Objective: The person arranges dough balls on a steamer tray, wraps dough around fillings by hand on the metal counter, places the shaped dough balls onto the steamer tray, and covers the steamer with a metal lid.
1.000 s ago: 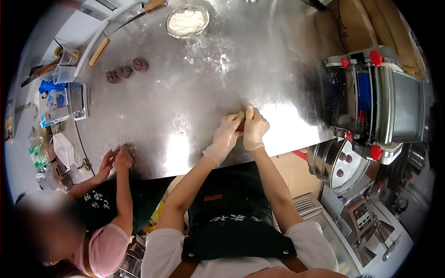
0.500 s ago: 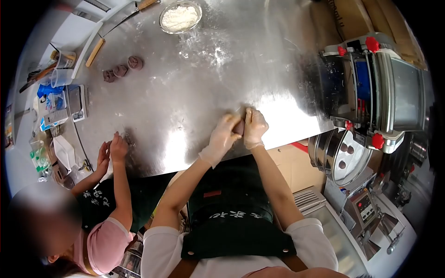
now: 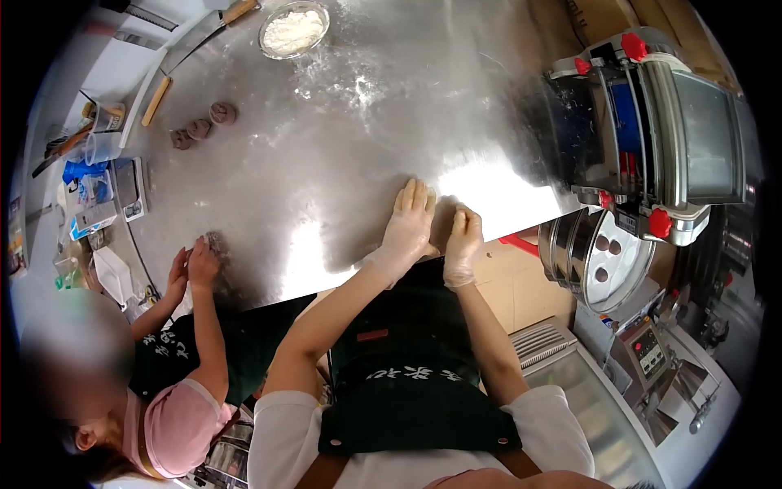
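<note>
My left hand [image 3: 411,220], in a clear thin glove, lies palm down at the front edge of the steel table [image 3: 244,179]. Its fingers are stretched out, and whatever is under the palm is hidden. Just to its right, my gloved right hand [image 3: 464,236] is closed with the fingers curled in. I cannot make out what it holds, if anything. Farther off at the upper left, several dark purple-brown dough pieces [image 3: 198,129] sit in a short row. A bowl of white flour [image 3: 293,30] stands at the far side.
A co-worker's hands [image 3: 192,265] are together at the table's left front. A roller machine [image 3: 692,134] with red knobs stands at the right, above round metal trays [image 3: 599,257] holding dark pieces. A wooden-handled tool [image 3: 156,101] and a scale [image 3: 130,189] lie left.
My left hand has flattened from a curled grip, its fingers now extended. My right hand has moved down toward the edge. The dark dough seen between my hands is now hidden.
</note>
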The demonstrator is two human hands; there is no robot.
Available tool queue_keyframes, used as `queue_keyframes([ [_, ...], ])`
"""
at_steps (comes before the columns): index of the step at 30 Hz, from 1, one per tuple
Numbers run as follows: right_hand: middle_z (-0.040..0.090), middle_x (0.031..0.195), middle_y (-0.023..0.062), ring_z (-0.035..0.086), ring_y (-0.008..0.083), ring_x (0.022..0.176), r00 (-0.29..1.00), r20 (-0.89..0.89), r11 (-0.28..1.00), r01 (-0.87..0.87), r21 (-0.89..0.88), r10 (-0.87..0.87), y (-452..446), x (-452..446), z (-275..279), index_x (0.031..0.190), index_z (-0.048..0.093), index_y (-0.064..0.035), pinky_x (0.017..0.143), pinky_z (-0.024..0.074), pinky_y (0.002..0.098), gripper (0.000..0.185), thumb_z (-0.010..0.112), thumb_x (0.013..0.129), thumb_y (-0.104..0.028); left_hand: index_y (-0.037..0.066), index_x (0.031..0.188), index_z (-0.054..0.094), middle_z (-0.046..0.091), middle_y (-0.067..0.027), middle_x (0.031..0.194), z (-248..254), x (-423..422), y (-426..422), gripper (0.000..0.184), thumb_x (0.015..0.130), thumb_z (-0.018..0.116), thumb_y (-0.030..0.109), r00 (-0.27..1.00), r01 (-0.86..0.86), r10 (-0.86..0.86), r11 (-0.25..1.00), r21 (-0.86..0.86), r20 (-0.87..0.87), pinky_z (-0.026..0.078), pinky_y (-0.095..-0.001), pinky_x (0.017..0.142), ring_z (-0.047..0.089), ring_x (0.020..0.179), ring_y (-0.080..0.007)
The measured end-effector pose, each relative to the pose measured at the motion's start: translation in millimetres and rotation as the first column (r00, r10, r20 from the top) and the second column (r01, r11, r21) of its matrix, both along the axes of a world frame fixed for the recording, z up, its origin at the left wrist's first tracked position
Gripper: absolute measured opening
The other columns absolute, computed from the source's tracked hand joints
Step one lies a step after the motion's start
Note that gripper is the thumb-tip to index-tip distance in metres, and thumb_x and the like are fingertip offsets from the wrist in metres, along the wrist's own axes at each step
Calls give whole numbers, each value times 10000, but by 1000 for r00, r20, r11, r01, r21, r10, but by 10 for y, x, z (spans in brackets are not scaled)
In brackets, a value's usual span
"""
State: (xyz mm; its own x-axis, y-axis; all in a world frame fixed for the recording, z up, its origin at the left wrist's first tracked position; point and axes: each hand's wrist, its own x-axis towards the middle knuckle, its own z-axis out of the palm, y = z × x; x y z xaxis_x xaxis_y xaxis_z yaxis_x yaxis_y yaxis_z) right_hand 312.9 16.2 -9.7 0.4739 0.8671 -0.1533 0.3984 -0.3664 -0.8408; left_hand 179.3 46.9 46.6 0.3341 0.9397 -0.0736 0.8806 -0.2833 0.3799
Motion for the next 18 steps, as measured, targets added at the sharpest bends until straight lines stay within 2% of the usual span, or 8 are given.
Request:
queue_keyframes([
  [5,651,963,33,563,94,848,934,-343,990,61,-129,-103,-66,313,165,1107,664,-8,741,492,249,193,567,1002,-138,3,1332,537,572,-183,1312,-472,-15,-506,628,801,788,223,998,14,-15,1000,25,65,462,-354,1027,531,1269,-276],
  [7,649,963,26,542,79,823,873,-474,954,-34,-297,-116,-79,197,316,1110,668,-10,722,473,238,195,555,1001,-126,9,1275,583,633,-130,1202,-398,-19,-575,512,836,765,199,848,-256,366,916,-310,383,496,-331,919,601,1124,-245],
  [8,648,963,23,532,71,811,836,-534,927,-94,-364,-125,-58,99,398,1111,669,-11,713,464,232,197,549,1001,-120,11,1246,606,664,-103,1147,-377,-22,-542,455,854,754,187,686,-321,552,814,-484,474,514,-319,865,636,1051,-230],
  [9,651,968,16,556,79,847,795,-601,925,-157,-345,-89,-34,-23,619,1164,652,-2,781,479,228,240,571,1004,-162,14,1204,626,684,-75,1059,-127,79,-422,322,937,689,184,235,-422,844,536,-731,483,512,-309,771,637,910,-154],
  [12,578,1207,42,539,124,1099,483,-872,995,-95,32,74,27,-355,922,1339,531,-29,998,435,268,383,526,1042,-271,16,1198,616,676,-56,1094,546,356,-155,303,979,648,224,-400,-331,790,348,-877,464,511,-298,831,613,966,-128],
  [16,563,1313,114,513,212,1261,108,-992,945,-327,19,57,403,-129,1234,1347,512,-7,1091,405,334,444,450,1048,-330,48,1424,482,456,-252,1468,1085,362,-188,567,947,673,286,250,-405,714,690,-600,653,313,-445,1158,431,1394,-348],
  [17,568,1311,124,531,218,1240,21,-999,902,-431,20,33,467,14,1175,1346,516,-6,1078,425,350,438,458,1047,-320,87,1499,411,389,-278,1515,855,334,-223,749,866,751,299,566,-552,438,831,-74,699,180,-523,1199,296,1467,-401],
  [18,573,1308,133,550,225,1219,-62,-998,849,-528,30,-4,522,87,1130,1344,520,-5,1064,445,366,431,467,1045,-310,114,1498,422,348,-283,1542,1138,272,-122,876,758,823,358,707,-554,451,832,31,544,105,-592,1192,201,1497,-429],
])
